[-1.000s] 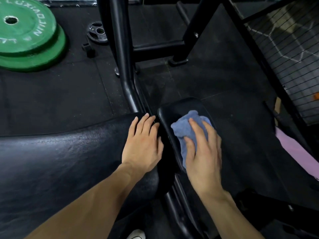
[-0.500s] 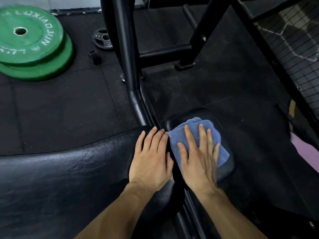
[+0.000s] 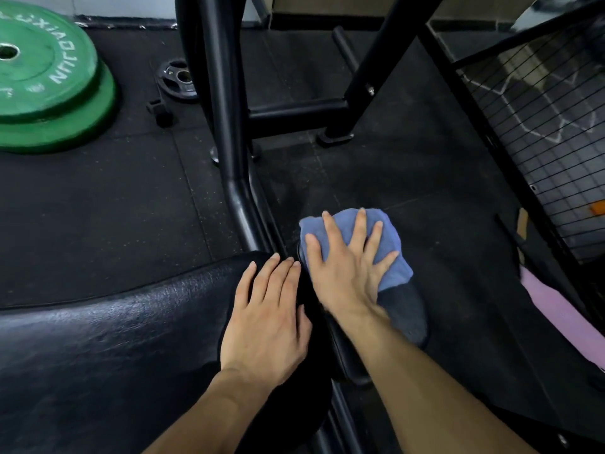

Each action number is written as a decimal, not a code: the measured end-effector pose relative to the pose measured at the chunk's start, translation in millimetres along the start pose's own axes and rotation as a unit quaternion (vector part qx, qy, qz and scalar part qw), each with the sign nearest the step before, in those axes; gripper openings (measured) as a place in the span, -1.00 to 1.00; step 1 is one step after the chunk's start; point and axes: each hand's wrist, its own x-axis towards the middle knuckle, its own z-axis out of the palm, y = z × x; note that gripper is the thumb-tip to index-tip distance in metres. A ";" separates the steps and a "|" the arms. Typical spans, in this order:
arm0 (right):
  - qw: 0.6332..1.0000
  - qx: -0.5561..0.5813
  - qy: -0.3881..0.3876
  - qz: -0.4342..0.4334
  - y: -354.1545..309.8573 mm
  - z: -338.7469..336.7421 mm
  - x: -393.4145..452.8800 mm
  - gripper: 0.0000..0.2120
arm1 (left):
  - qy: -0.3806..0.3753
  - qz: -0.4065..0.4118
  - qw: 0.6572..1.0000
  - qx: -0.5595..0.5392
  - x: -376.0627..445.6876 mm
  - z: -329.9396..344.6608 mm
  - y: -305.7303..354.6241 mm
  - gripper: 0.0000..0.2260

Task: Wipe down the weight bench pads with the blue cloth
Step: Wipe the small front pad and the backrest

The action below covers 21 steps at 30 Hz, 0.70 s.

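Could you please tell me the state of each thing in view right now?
Blue cloth: spread flat on the small pad, pressed under the right hand.
Right hand: fingers straight and splayed on the cloth.
Left hand: flat on the large pad.
Small pad: partly covered by the cloth.
Large pad: bare, shiny.
Green plates: stacked flat on the floor.

One head cam, wide-angle, looks fwd and steeply down from above the bench pad (image 3: pixel 108 339), close over both forearms; floor mat (image 3: pixel 98 204) fills the upper frame. No 2nd view.
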 end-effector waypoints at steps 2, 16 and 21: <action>1.000 0.004 -0.015 0.023 -10.8 -5.9 21.2 -0.43 | -0.003 0.002 1.000 0.000 0.0 -1.1 0.3 -0.42; 0.999 -0.005 0.038 -0.026 42.0 18.6 -105.6 -0.37 | 0.006 0.016 1.000 -0.022 -0.7 -3.0 -2.7 -0.47; 0.998 -0.036 0.058 -0.011 54.1 24.5 -126.9 -0.38 | 0.000 0.020 1.000 -0.019 -1.3 -4.6 -2.8 -0.49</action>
